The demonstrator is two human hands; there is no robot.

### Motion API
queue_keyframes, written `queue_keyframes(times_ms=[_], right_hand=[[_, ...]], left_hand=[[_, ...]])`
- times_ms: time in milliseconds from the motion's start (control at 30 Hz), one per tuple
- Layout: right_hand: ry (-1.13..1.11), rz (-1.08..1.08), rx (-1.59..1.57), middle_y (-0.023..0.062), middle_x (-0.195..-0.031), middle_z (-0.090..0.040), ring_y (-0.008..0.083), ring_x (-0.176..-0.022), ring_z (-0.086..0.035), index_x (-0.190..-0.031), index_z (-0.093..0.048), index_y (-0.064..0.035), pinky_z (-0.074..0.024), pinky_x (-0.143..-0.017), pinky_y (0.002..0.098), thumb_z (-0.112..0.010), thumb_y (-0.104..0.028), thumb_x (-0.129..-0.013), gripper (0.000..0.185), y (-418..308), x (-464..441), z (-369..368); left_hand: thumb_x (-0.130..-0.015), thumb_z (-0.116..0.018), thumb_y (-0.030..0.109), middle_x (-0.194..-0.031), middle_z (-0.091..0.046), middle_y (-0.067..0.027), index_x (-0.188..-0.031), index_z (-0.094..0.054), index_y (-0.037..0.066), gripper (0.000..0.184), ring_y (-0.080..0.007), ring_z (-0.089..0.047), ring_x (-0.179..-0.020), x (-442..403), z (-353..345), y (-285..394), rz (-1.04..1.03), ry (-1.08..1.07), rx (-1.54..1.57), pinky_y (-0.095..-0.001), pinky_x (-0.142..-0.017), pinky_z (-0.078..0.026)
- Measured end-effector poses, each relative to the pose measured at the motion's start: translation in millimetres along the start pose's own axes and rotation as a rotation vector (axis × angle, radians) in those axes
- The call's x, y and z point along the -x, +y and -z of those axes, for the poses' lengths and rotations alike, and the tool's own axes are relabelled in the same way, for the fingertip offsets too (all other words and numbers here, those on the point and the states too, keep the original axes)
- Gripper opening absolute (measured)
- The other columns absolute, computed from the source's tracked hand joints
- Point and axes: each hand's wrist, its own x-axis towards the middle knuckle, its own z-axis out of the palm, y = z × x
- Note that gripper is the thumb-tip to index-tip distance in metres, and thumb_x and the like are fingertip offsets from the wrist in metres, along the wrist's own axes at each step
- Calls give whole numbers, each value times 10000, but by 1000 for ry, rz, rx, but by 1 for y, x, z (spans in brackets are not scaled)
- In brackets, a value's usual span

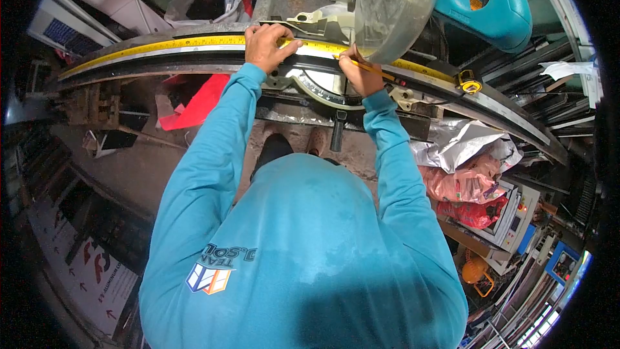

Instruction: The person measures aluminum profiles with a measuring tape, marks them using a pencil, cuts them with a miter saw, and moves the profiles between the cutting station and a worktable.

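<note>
A yellow tape measure blade (181, 43) runs along a long metal profile (226, 48) lying across the miter saw's base. Its case (469, 82) rests on the profile at the right. My left hand (267, 46) presses the blade onto the profile, thumb and fingers spread. In my right hand (361, 72) is a pencil (387, 76), its tip at the blade close to the saw's clear guard (395, 22). The saw's teal handle (516, 13) stands beyond my right hand. Below the profile are the curved angle scale (316, 88) and a black knob (338, 130).
Clear and pink plastic bags (465, 181) lie at the right, near a control box (515, 216). A red sheet (200, 103) hangs below the profile at the left. Metal lengths (549, 71) are stacked at the far right.
</note>
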Motion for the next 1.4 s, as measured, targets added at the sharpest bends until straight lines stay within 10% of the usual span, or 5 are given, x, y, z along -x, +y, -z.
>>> queue_keyframes(times_ms=[700,833,967,1067,1400], right_hand=[[-30,-267,-359,43,-818,-685,144,-761,-639,-908,-648,-41,-497,-674,336,-634,-184,-875,148,-7,22,31],[64,-350,200,72,-844,-682,200,-804,-631,-939,-692,-55,-487,-718,366,-600,-320,-925,280,0,26,113],[571,17,481,161,-866,-670,283,-810,-646,-945,-665,-15,-491,-745,392,-641,-317,-896,308,-2,12,200],[408,103,1015,198,-1090,-620,405,-949,-605,-1207,-541,13,-494,-815,429,-758,-357,-776,608,62,12,271],[348,-162,1024,248,-1029,-579,440,-977,-565,-1064,-490,12,-475,-782,485,-793,-315,-708,571,66,14,271]], left_hand=[[-764,-713,421,-808,-641,4,-794,-665,131,295,-190,-582,-830,0,0,2,-9,7,-12,-396,-917,-309],[-759,-717,416,-816,-644,8,-789,-660,134,289,-187,-585,-841,1,-2,-1,-29,41,12,-407,-920,-307],[-753,-718,423,-821,-646,10,-786,-657,139,292,-187,-584,-844,1,-4,-3,-25,35,2,-417,-932,-303],[-750,-716,429,-826,-648,8,-785,-655,139,299,-188,-584,-853,0,-1,0,-21,38,-7,-418,-938,-300],[-756,-704,428,-855,-658,-20,-796,-660,125,309,-202,-586,-888,1,1,2,-4,-11,8,-404,-951,-300]])
